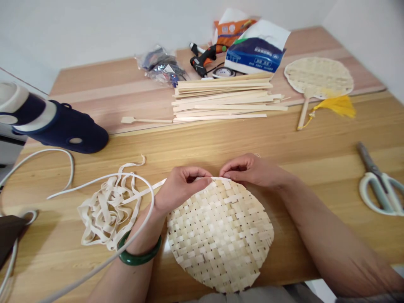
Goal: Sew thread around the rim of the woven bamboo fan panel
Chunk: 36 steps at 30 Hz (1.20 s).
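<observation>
A round woven bamboo fan panel (221, 235) lies near the table's front edge, its lower rim close to my lap. My left hand (184, 185) pinches its top rim together with a cream fabric ribbon (159, 183). Just to the right along that rim, the fingertips of my right hand (244, 168) are pinched on the edge too. From under my left hand the ribbon runs left into a loose tangled heap (109, 210). A green bangle (139, 257) circles my left wrist.
At right lie scissors (380, 187) and a finished fan (318, 78) with a yellow tassel (339, 106). Bamboo strips (227, 99), a glue gun (205, 59), a tissue pack (255, 52) and a plastic bag (160, 65) sit behind. A bottle (69, 126) and white cable (151, 198) occupy the left.
</observation>
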Motion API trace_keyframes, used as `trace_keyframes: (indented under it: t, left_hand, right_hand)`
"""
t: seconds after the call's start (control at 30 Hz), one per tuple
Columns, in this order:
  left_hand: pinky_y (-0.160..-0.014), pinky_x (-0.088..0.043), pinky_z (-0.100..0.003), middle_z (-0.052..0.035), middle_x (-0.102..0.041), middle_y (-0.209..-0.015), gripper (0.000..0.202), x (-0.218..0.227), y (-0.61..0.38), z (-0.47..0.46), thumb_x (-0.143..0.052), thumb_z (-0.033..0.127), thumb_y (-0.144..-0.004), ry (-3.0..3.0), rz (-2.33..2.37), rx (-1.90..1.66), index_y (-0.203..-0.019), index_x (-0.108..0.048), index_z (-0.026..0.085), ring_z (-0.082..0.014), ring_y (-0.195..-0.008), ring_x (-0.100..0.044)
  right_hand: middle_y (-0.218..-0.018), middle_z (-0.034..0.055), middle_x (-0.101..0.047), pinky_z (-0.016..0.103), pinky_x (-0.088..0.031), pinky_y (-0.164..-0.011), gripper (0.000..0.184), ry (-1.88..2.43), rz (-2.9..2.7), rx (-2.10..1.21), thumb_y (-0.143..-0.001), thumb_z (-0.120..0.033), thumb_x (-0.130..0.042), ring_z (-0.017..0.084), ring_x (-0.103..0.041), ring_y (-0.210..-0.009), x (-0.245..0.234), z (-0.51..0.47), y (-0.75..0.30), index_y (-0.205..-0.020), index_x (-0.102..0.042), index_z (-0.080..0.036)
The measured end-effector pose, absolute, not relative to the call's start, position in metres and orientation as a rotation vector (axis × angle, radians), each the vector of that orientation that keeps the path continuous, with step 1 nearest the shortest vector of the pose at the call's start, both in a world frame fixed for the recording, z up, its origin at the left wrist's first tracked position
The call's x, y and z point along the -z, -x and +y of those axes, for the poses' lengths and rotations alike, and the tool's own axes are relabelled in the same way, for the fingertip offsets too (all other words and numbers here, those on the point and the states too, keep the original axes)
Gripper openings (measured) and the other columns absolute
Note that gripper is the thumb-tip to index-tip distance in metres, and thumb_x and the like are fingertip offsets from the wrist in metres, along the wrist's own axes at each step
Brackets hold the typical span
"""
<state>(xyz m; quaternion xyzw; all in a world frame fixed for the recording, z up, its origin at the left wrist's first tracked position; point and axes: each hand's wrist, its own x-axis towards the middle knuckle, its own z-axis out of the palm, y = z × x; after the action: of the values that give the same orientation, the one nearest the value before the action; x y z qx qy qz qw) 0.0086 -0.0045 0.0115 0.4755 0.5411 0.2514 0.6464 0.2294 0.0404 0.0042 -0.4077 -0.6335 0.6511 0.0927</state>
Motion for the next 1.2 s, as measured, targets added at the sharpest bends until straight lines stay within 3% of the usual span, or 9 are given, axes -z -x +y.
trace_keyframes:
  t: [0.27,0.7,1.2]
  left_hand:
    - [-0.054,-0.045,-0.018,-0.0010,-0.068,-0.071,0.021,-0.0101,-0.0076,-0.0050,-0.072,0.034,-0.077,-1.017,1.160,-0.579,-0.081,-0.072,0.014,-0.0082,-0.060,-0.056]
    - [-0.052,-0.043,-0.016,-0.0008,-0.068,-0.069,0.018,-0.0089,-0.0064,-0.0050,-0.072,0.032,-0.078,-0.992,1.112,-0.555,-0.082,-0.075,0.014,-0.0070,-0.057,-0.055]
    - [-0.052,-0.044,-0.017,-0.0004,-0.068,-0.068,0.017,-0.0112,-0.0067,-0.0050,-0.074,0.031,-0.075,-0.973,1.158,-0.591,-0.078,-0.074,0.015,-0.0080,-0.057,-0.057]
  right_hand:
    - [-0.068,-0.0019,-0.061,0.024,-0.042,-0.056,0.027,1.129,-1.823,-2.005,-0.081,-0.044,-0.063,0.009,-0.050,-0.058,-0.0019,0.0410,-0.2308,-0.087,-0.073,-0.020]
    - [-0.085,-0.0010,-0.070,0.024,-0.043,-0.068,0.021,1.084,-1.835,-2.007,-0.082,-0.037,-0.062,0.012,-0.059,-0.076,-0.0060,0.0384,-0.2228,-0.088,-0.073,-0.021]
    - [-0.078,-0.0004,-0.062,0.024,-0.040,-0.063,0.024,1.086,-1.886,-2.027,-0.083,-0.040,-0.060,0.010,-0.050,-0.067,-0.0020,0.0414,-0.2300,-0.088,-0.069,-0.019]
